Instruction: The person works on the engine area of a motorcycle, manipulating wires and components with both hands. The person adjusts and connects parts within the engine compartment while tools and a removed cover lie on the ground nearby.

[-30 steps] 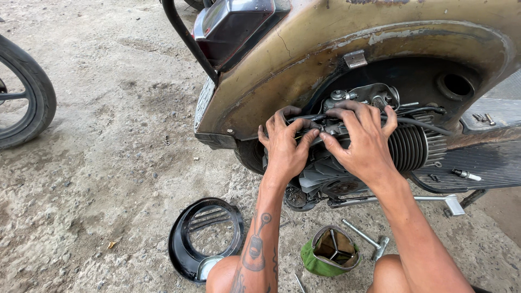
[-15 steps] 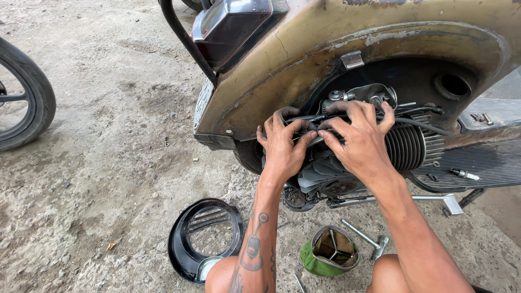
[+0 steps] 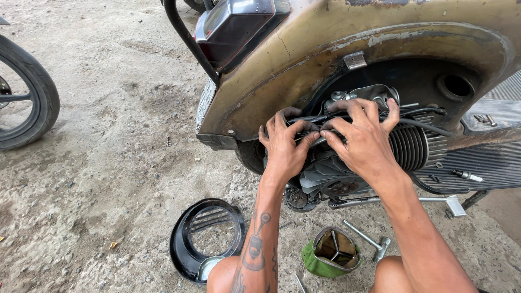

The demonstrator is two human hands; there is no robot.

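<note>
An old scooter with worn tan bodywork [image 3: 347,59] stands in front of me, its side open on the engine [image 3: 412,146] with a finned cylinder. My left hand [image 3: 285,144] presses on the engine's upper left, fingers spread over black cables. Beside it my right hand [image 3: 361,135] lies with spread fingers on the same cables and a metal part. Both hands touch the engine side by side. What sits under the palms is hidden.
A black round fan cover [image 3: 206,239] lies on the concrete by my left knee. A green-wrapped can [image 3: 330,252] and a T-shaped wrench [image 3: 372,240] lie between my knees. Another vehicle's tyre [image 3: 30,97] stands far left. The scooter's stand [image 3: 450,203] juts out at right.
Both hands stay on the engine; the fingers have shifted only slightly along the cables.
</note>
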